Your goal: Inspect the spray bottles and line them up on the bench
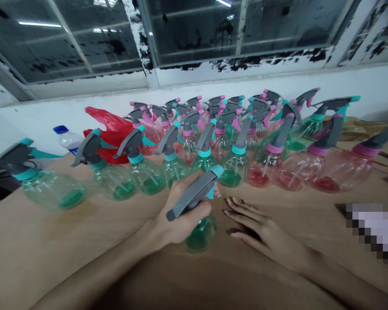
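My left hand [181,215] is wrapped round the neck of a green spray bottle [200,237] with a grey and teal trigger head. That bottle stands upright at the middle front of the table, its nozzle pointing away to the right. My right hand [258,224] lies beside it with fingers spread on the tabletop, holding nothing. Beyond both hands runs a row of similar bottles, among them a green bottle [234,170] with a teal collar and a pink bottle [261,165] with a pink collar. The left fingers partly cover the held bottle's collar.
Several more spray bottles with pink and teal triggers crowd behind the front row. A red plastic bag [108,122] and a blue-capped bottle [67,137] stand at the back left. The wooden table [116,232] ends near a white wall under windows. A blurred-out patch [375,224] lies right.
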Tool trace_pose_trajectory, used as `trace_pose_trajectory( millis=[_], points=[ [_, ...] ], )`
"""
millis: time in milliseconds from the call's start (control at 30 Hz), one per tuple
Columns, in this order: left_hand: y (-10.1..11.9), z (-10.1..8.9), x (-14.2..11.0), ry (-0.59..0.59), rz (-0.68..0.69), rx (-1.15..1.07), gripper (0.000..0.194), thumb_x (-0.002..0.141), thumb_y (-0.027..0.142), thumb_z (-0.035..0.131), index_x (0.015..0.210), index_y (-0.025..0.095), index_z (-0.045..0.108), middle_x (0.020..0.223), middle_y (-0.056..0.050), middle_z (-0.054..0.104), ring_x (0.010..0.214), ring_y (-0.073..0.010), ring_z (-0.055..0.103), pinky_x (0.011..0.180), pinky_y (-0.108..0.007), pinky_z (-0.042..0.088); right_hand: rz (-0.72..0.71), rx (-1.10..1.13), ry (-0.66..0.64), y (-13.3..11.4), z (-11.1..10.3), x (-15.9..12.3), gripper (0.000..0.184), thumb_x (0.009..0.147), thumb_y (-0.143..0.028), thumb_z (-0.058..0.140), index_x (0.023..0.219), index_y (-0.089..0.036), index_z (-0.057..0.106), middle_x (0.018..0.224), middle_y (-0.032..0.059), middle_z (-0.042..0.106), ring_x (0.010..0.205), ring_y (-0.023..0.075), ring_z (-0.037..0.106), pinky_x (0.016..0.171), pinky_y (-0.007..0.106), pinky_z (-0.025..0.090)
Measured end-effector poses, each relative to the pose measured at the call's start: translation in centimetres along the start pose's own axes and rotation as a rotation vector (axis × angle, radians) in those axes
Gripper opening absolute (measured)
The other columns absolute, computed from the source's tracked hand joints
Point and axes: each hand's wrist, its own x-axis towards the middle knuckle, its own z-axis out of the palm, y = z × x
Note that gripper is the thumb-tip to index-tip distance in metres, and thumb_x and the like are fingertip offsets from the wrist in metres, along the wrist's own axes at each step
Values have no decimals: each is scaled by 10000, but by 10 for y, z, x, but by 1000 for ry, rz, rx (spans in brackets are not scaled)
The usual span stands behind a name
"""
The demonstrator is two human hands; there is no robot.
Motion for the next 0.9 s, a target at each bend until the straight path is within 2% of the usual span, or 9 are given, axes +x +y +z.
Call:
trace_pose_trajectory(
  millis=[133,333,400,533,667,800,900],
  points=[
    [-1,0,0,6,11,0,152,671,171,479,760,247,577,650,8,564,569,-159,514,537,-272,432,4,6,7,0,0,0,480,885,-387,468,1349,-310,375,1438,-17,352,1323,218,290,1064,450,320],
    [-7,7,-2,44,0,-5,293,720,209,505,993,240,606,729,-3,619,597,-155,577,578,-263,480,2,-3,-11,0,0,0,473,891,-398,452,1345,-287,387,1445,-5,337,1326,217,281,1062,451,321],
    [-11,10,-4,63,-14,13,251,736,201,511,964,233,611,711,7,618,573,-146,587,575,-257,483,7,6,-2,-1,-1,0,472,890,-394,455,1344,-285,391,1438,2,351,1323,221,287,1060,455,322],
    [-18,17,-6,158,-36,56,56,749,201,528,763,218,580,646,33,572,550,-128,577,540,-238,469,5,17,6,-2,-1,1,477,885,-393,464,1344,-290,390,1431,9,363,1319,228,297,1055,466,326],
    [-17,20,-7,221,-14,125,106,730,207,550,635,211,502,552,51,510,476,-106,495,461,-223,430,-15,12,14,2,1,0,495,884,-389,469,1358,-300,359,1438,1,348,1321,224,293,1054,464,328],
    [-14,20,-7,247,-21,137,30,724,215,557,700,206,542,544,48,535,458,-110,504,429,-225,429,-17,-29,6,2,3,0,488,899,-386,443,1367,-290,344,1447,-4,330,1331,205,271,1070,445,309],
    [-16,23,-11,254,-40,156,128,726,254,588,842,199,590,643,9,634,548,-157,599,515,-275,497,-19,-26,5,1,2,0,482,898,-394,442,1360,-283,360,1445,-5,336,1331,202,271,1073,439,308]
  ],
)
